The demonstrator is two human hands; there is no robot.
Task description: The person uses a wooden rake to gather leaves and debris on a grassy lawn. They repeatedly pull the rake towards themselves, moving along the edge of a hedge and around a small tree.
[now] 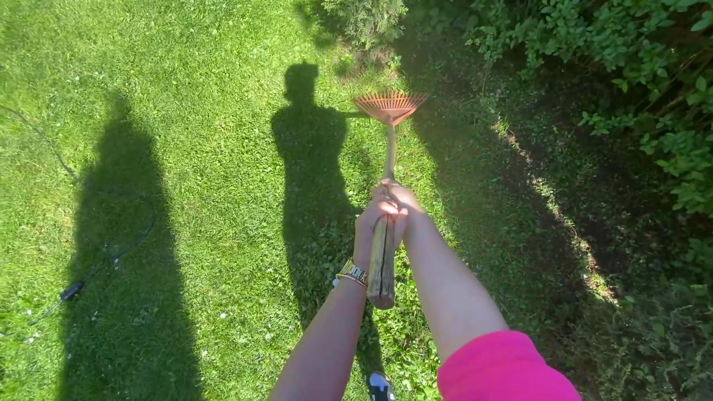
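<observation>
The fan rake [390, 108] rests tines-down on the lawn [215, 148] at upper centre of the frame, its wooden handle [383, 260] running down to centre. The left hand [369, 232] and right hand [401, 202] are both clenched around that handle, touching each other. Effective raking likely calls for short, even pulls, clear of the cable [111, 256] at left.

No pkgs, labels, signs or screens in view. Head cam shows only outdoor lawn w/ shrubs; no printed or display surfaces present.
</observation>
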